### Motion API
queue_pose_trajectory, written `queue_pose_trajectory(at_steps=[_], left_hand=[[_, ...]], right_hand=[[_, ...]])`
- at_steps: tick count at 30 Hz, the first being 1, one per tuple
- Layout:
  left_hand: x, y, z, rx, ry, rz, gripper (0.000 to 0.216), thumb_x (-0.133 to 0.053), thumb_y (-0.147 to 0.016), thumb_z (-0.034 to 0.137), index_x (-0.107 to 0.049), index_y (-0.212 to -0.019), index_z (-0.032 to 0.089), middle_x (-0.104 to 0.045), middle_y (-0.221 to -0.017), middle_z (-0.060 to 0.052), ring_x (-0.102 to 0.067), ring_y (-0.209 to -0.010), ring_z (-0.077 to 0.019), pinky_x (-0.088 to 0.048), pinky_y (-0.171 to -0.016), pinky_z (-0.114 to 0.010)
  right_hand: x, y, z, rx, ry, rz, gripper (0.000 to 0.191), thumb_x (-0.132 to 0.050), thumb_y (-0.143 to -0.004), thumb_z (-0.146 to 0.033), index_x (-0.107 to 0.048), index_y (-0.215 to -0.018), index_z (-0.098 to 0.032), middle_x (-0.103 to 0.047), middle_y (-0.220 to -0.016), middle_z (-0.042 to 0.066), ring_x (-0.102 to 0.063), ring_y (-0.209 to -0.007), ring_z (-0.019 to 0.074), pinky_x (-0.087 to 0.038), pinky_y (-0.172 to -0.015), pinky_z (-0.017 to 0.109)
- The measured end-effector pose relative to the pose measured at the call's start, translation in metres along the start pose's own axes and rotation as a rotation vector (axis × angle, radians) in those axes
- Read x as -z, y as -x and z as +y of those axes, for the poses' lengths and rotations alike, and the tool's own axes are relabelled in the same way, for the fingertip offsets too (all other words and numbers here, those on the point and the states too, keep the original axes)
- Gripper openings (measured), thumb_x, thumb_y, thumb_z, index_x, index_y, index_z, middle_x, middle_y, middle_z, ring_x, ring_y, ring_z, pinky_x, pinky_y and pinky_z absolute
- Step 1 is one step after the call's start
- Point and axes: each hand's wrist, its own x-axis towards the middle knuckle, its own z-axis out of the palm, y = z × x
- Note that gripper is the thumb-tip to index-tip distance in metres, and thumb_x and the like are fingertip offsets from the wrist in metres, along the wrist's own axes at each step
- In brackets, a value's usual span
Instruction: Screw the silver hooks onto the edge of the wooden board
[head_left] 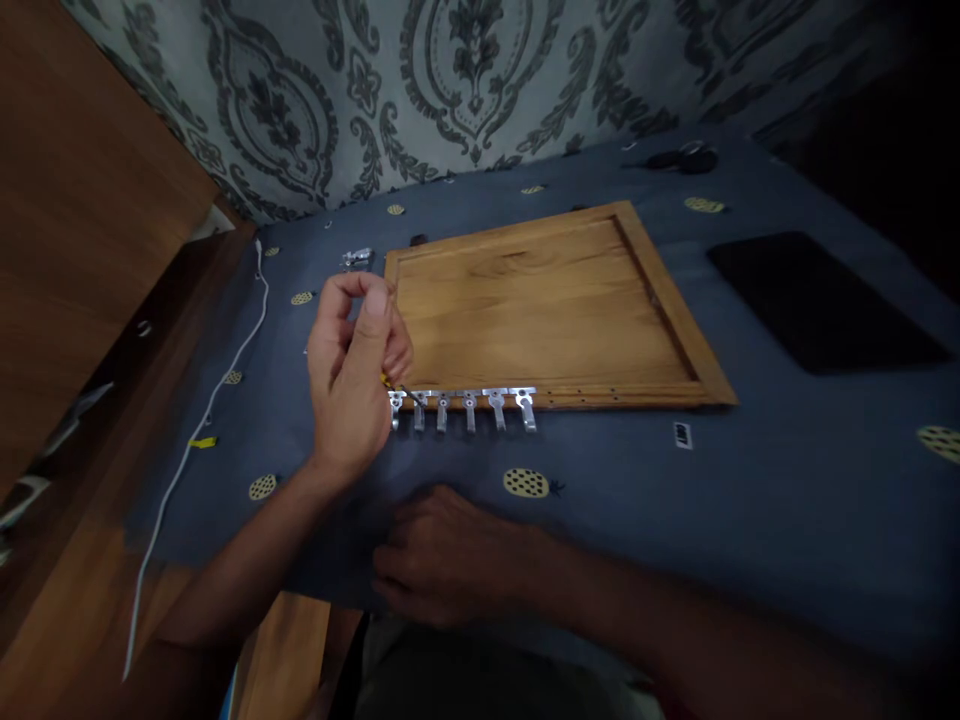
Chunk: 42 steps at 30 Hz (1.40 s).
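My left hand is raised over the front left corner of a framed wooden panel, its fingers curled and the thumb near the forefinger. From under those fingers comes a slim screwdriver, with a bit of yellow and a thin dark shaft slanting to the metal hooks. Several silver metal hooks stand in a row along the panel's front edge. Small dark holes continue to their right. My right hand rests closed at the near edge of the cloth; shadow hides what it holds, if anything.
Loose metal hooks lie behind my left hand. A black flat object lies at the right, with a dark item farther back. A white cable runs along the left side of the blue cloth. A patterned fabric backdrop rises behind.
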Motion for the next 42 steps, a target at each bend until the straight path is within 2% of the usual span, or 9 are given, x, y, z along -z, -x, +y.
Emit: queue_pose_trajectory(at_steps=[7, 13, 17, 21, 26, 30, 38, 42], left_hand=[[-0.005, 0.003, -0.005, -0.072, 0.062, -0.032, 0.024, -0.060, -0.094, 0.041, -0.052, -0.081, 0.023, -0.023, -0.044, 0.011, -0.016, -0.037, -0.0062, -0.015, -0.036, -0.021], [0.000, -0.003, -0.006, -0.031, 0.022, -0.094, 0.017, -0.065, -0.090, 0.030, -0.053, -0.081, 0.023, -0.020, -0.044, 0.012, -0.016, -0.035, -0.0051, -0.015, -0.036, -0.021], [0.003, -0.006, -0.005, 0.012, 0.058, -0.203, 0.012, -0.065, -0.089, 0.027, -0.055, -0.084, 0.022, -0.020, -0.043, 0.012, -0.016, -0.033, -0.0049, -0.013, -0.034, -0.021], [0.003, -0.008, -0.002, 0.072, 0.062, -0.233, 0.010, -0.062, -0.088, 0.022, -0.053, -0.084, 0.022, -0.019, -0.043, 0.013, -0.015, -0.034, -0.0050, -0.016, -0.036, -0.020], [0.004, -0.009, 0.000, 0.100, 0.051, -0.264, 0.009, -0.061, -0.087, 0.021, -0.053, -0.085, 0.022, -0.020, -0.043, 0.013, -0.015, -0.034, -0.0039, -0.019, -0.036, -0.018], [0.004, -0.010, 0.000, 0.094, 0.092, -0.357, 0.004, -0.057, -0.088, 0.020, -0.054, -0.087, 0.021, -0.021, -0.043, 0.014, -0.015, -0.033, -0.0029, -0.020, -0.037, -0.016], [0.005, -0.011, -0.003, 0.102, 0.049, -0.351, 0.007, -0.063, -0.083, 0.019, -0.057, -0.085, 0.022, -0.020, -0.044, 0.013, -0.017, -0.033, -0.0039, -0.022, -0.036, -0.016], [0.007, -0.012, 0.011, 0.093, 0.098, -0.282, 0.007, -0.060, -0.084, 0.015, -0.057, -0.082, 0.021, -0.018, -0.044, 0.012, -0.011, -0.035, -0.0037, -0.020, -0.037, -0.015]], right_hand=[[0.001, 0.000, -0.001, 0.000, 0.009, -0.030, 0.028, -0.052, -0.100, -0.034, -0.072, -0.086, -0.019, -0.075, -0.073, 0.002, -0.061, -0.059, 0.0164, -0.036, -0.057, 0.032], [-0.002, 0.001, 0.000, 0.002, -0.033, 0.033, 0.028, -0.055, -0.099, -0.034, -0.071, -0.081, -0.019, -0.073, -0.071, 0.000, -0.061, -0.060, 0.0152, -0.035, -0.057, 0.032], [0.000, 0.001, 0.000, -0.004, -0.048, 0.012, 0.026, -0.056, -0.098, -0.032, -0.070, -0.082, -0.019, -0.074, -0.073, 0.001, -0.064, -0.064, 0.0171, -0.035, -0.058, 0.032], [0.001, 0.001, 0.000, 0.004, -0.056, 0.010, 0.027, -0.055, -0.099, -0.033, -0.070, -0.082, -0.018, -0.073, -0.071, 0.001, -0.063, -0.063, 0.0174, -0.039, -0.060, 0.032], [-0.002, 0.001, 0.001, 0.004, -0.044, 0.045, 0.026, -0.057, -0.097, -0.034, -0.070, -0.080, -0.020, -0.071, -0.068, -0.001, -0.061, -0.060, 0.0154, -0.039, -0.060, 0.031], [-0.003, 0.002, 0.001, 0.014, -0.052, 0.049, 0.026, -0.056, -0.098, -0.032, -0.070, -0.080, -0.019, -0.072, -0.069, 0.000, -0.059, -0.059, 0.0149, -0.038, -0.060, 0.031], [-0.001, 0.001, -0.001, -0.001, -0.043, 0.009, 0.026, -0.057, -0.098, -0.033, -0.071, -0.083, -0.019, -0.072, -0.069, 0.002, -0.057, -0.060, 0.0147, -0.034, -0.060, 0.030], [0.001, 0.001, -0.001, -0.017, -0.013, -0.010, 0.027, -0.056, -0.099, -0.034, -0.071, -0.084, -0.019, -0.073, -0.072, 0.003, -0.060, -0.062, 0.0156, -0.030, -0.058, 0.031]])
